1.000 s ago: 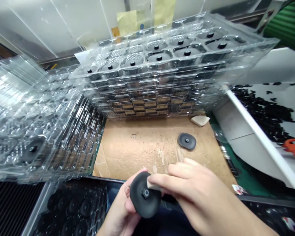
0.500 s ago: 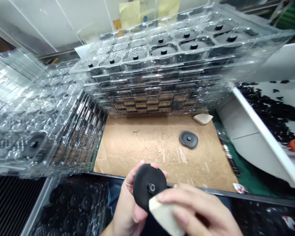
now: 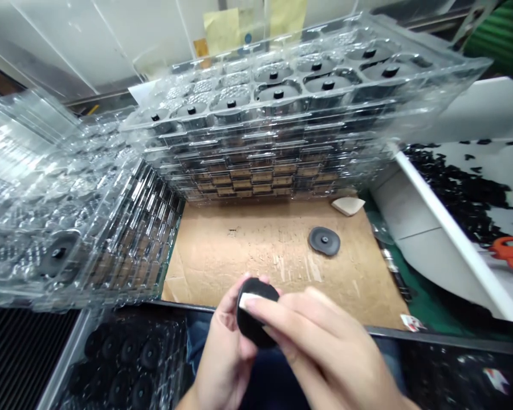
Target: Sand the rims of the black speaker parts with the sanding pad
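Gripping a matte black, rounded disc [image 3: 250, 331] near its edge, the left hand [image 3: 227, 348] has its thumb at the lower rim and its fingers curled behind, with fingertips showing past the upper edge. The right hand [image 3: 325, 341] pinches a cream, soft-looking wedge [image 3: 248, 300] between closed fingers and holds it to the disc's face; only the wedge's tip shows. Half a second ago that wedge lay at the disc's lower edge, mostly in sight, and the central stub was visible; now the wedge is at the upper left and the right hand hides the stub. Both hands are over the lap, by the near edge of the brown cardboard sheet [image 3: 222, 250]. On this sheet, a dark grey oval disc [image 3: 331, 242] and a second cream wedge [image 3: 348, 206] lie where they were, before the stacked clear plastic trays [image 3: 256, 136].
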A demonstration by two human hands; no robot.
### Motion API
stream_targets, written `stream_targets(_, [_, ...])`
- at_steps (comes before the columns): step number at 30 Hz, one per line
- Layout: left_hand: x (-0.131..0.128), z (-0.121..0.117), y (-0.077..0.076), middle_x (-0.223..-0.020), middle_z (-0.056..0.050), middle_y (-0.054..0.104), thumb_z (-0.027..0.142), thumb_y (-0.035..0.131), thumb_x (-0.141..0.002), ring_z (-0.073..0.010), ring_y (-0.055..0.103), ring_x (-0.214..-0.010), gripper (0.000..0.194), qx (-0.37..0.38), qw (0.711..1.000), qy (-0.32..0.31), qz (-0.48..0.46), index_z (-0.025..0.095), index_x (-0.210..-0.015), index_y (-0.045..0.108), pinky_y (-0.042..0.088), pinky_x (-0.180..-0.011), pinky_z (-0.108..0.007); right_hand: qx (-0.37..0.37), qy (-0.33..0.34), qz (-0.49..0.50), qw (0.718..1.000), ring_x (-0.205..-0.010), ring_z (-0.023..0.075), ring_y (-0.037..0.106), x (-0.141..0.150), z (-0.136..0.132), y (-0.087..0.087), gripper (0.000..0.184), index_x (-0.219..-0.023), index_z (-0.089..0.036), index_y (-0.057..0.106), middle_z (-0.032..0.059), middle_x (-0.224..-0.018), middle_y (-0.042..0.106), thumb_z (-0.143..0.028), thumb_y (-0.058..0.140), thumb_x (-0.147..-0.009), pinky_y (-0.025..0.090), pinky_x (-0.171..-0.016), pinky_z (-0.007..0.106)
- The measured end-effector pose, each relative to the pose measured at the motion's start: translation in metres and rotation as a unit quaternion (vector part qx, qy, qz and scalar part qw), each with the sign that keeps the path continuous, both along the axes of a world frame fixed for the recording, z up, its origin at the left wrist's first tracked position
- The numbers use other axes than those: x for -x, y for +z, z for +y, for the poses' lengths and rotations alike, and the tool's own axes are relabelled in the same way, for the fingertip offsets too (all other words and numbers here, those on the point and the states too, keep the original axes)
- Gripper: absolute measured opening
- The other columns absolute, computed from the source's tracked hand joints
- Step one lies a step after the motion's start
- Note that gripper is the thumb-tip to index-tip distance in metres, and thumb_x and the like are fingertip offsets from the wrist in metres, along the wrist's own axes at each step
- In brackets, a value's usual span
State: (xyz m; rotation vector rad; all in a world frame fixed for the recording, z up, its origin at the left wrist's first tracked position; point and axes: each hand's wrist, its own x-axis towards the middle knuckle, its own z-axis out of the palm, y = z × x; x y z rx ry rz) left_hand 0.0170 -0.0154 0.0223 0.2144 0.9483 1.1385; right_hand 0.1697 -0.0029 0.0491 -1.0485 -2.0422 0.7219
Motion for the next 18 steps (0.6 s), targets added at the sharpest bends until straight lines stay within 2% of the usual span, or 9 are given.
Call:
stream_targets(1, [0.001,0.0,-0.002,-0.103,0.001,0.069,0.035,0.084,-0.042,-0.0198,0.061,-0.097,0.055,0.006,1.0,0.011,0.007,0.03,-0.094,0.069,0.045,-0.085,-0.026,0.014,0.033,-0.03,0.999,-0.067,0.0159,0.059,0.002,0.003,0.0,0.033,-0.113,-0.023,0.057,0.0019,-0.082,0.066,-0.009,0.045,-0.085,0.046,-0.061,0.029])
stream_targets(3, [0.004,0.0,-0.006,-0.103,0.0,0.069,0.033,0.083,-0.044,-0.0187,0.061,-0.095,0.053,0.0,1.0,0.029,0.01,0.029,-0.095,0.068,0.046,-0.084,-0.025,0.031,0.033,-0.059,0.997,-0.066,0.0153,0.058,0.004,0.007,-0.003,0.033,-0.113,-0.023,0.058,0.0014,-0.079,0.065,-0.009,0.045,-0.086,0.045,-0.06,0.028])
stream_targets(7, [0.007,-0.001,-0.018,-0.107,-0.003,0.069,0.031,0.084,-0.044,-0.0192,0.06,-0.102,0.058,-0.05,0.998,-0.008,-0.022,0.027,-0.099,0.067,0.045,-0.088,-0.023,0.009,-0.015,0.038,0.999,-0.074,0.015,0.059,0.005,0.008,-0.01,0.033,-0.115,-0.022,0.055,0.0032,-0.09,0.066,-0.008,0.045,-0.086,0.046,-0.064,0.027])
stream_targets(10, [0.008,-0.001,-0.021,-0.107,-0.001,0.069,0.03,0.084,-0.043,-0.0201,0.062,-0.098,0.06,-0.032,0.999,-0.013,-0.034,0.029,-0.1,0.066,0.047,-0.085,-0.025,-0.006,0.027,0.001,1.0,-0.058,0.0136,0.058,0.003,0.008,-0.01,0.025,-0.101,-0.023,0.061,0.0003,-0.073,0.066,-0.013,0.043,-0.087,0.044,-0.054,0.026])
stream_targets(13, [0.007,0.001,-0.02,-0.107,-0.001,0.069,0.033,0.084,-0.041,-0.0202,0.061,-0.098,0.062,-0.04,0.998,-0.007,-0.041,0.028,-0.101,0.066,0.047,-0.086,-0.025,-0.017,-0.01,0.016,1.0,-0.061,0.0139,0.058,0.004,0.01,-0.008,0.026,-0.107,-0.022,0.06,0.0017,-0.076,0.066,-0.015,0.046,-0.086,0.046,-0.056,0.026])
stream_targets(15, [0.005,0.003,-0.02,-0.105,-0.003,0.069,0.032,0.084,-0.041,-0.0185,0.061,-0.099,0.061,-0.028,0.999,-0.002,-0.037,0.026,-0.099,0.067,0.047,-0.084,-0.021,0.02,-0.043,0.063,0.997,-0.07,0.0142,0.06,0.006,0.012,-0.009,0.029,-0.11,-0.021,0.059,0.0026,-0.083,0.066,-0.012,0.046,-0.086,0.048,-0.063,0.026])
stream_targets(18, [0.006,0.006,-0.025,-0.103,-0.004,0.069,0.034,0.08,-0.051,-0.019,0.062,-0.095,0.053,0.018,0.999,0.019,-0.047,0.025,-0.102,0.066,0.049,-0.08,-0.023,0.158,-0.005,0.089,0.983,-0.074,0.0142,0.062,0.002,0.014,-0.022,0.021,-0.097,-0.024,0.065,0.0007,-0.083,0.068,-0.019,0.047,-0.087,0.05,-0.066,0.024])
